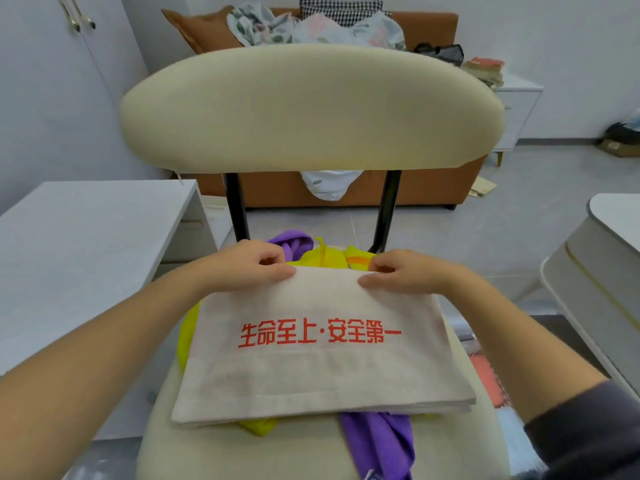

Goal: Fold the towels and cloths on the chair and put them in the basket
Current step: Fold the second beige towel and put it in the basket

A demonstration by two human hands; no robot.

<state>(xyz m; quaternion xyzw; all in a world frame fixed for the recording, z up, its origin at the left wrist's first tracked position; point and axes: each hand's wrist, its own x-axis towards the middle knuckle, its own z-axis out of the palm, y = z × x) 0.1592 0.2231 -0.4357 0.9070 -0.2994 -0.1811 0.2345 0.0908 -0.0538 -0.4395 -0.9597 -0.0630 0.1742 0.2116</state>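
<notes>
A beige towel (pixel 322 362) with red printed characters lies folded flat on the cream chair (pixel 311 109), on top of other cloths. My left hand (pixel 252 263) pinches its far edge left of the middle, thumb on top. My right hand (pixel 398 271) pinches the same far edge to the right. Under the towel lie a yellow cloth (pixel 323 258) and a purple cloth (pixel 381 441); purple also shows behind my left hand, and a bit of orange by my right hand. No basket is in view.
A white desk (pixel 86 237) stands close on the left and a white rounded cabinet (pixel 602 271) on the right. Behind the chair is an orange sofa (pixel 433 26) piled with floral fabric. Grey tiled floor lies between.
</notes>
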